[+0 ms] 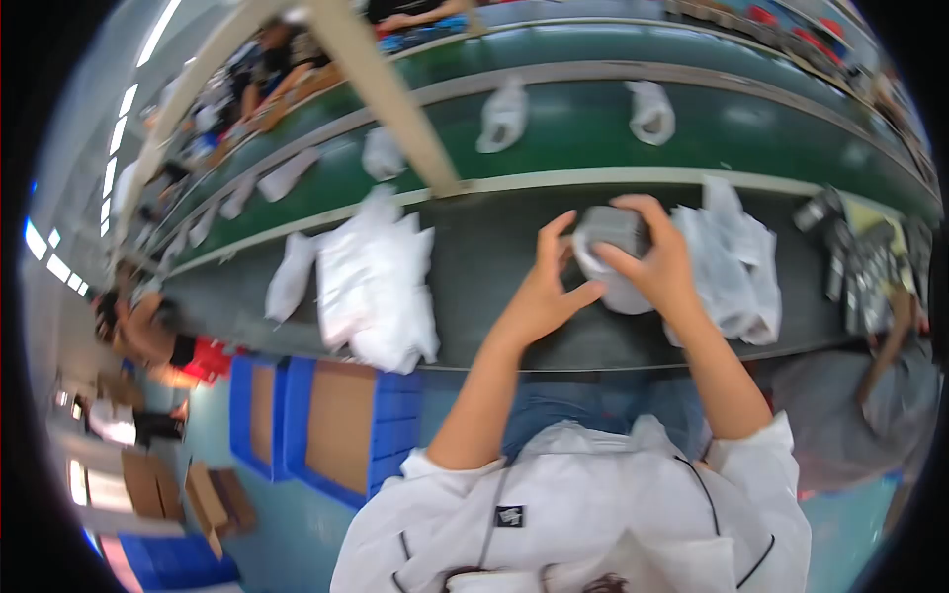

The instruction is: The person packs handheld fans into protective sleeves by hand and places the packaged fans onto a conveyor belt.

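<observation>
A grey block-like part (615, 229) with rounded corners is held in my right hand (664, 259), with the thumb on its near side and the fingers over its far side. Something white (625, 294), apparently a thin bag or sleeve, wraps its left side and hangs below it. My left hand (549, 282) is curved at the left of the part, thumb and fingers apart; whether its thumb touches the white material is unclear. To the right lie several white bags (730, 267), and to the left a pile of white bags (376, 282).
A dark belt (474, 287) runs in front of me. Beyond it, wrapped pieces (504, 117) lie on a green belt (568, 109). A post (386, 94) stands between them. Blue crates (341, 425) are at lower left. Grey parts (865, 267) and a co-worker's arm (890, 341) are at right.
</observation>
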The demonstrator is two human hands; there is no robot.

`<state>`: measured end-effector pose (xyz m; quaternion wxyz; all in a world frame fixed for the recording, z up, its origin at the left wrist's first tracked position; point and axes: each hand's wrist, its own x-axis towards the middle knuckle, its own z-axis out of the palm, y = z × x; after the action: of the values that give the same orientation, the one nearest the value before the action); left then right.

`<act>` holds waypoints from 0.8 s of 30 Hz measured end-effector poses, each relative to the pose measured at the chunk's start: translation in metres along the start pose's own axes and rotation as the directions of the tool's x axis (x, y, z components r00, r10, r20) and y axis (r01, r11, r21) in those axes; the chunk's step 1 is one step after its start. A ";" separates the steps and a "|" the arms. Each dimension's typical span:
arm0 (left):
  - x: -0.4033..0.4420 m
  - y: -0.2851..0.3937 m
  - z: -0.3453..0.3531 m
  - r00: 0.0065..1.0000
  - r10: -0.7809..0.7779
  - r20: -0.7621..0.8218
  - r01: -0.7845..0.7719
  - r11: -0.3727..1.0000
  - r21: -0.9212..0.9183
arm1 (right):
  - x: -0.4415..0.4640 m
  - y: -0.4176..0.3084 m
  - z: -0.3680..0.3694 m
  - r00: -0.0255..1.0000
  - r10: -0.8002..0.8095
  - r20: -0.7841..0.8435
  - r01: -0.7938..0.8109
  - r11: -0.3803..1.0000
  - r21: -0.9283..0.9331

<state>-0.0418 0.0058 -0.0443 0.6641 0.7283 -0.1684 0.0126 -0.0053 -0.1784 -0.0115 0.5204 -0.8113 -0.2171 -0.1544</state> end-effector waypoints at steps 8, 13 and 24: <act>0.004 -0.008 0.039 0.974 -0.223 -0.032 0.211 0.951 -0.225 | -0.019 -0.007 -0.006 1.000 0.002 -0.030 -0.003 0.999 -0.034; 0.011 -0.036 0.058 0.962 -0.267 0.061 0.258 0.807 -0.532 | -0.018 0.016 0.012 0.995 0.089 -0.034 -0.083 0.984 0.158; 0.025 -0.034 0.050 0.982 0.104 -0.159 -0.144 0.953 -0.265 | -0.018 0.001 0.000 0.991 -0.121 -0.055 0.110 0.977 -0.181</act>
<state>-0.0191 -0.0464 -0.0765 0.7671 0.6141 -0.1659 0.0832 -0.0204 -0.1820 -0.0212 0.4432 -0.8348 -0.2320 -0.2298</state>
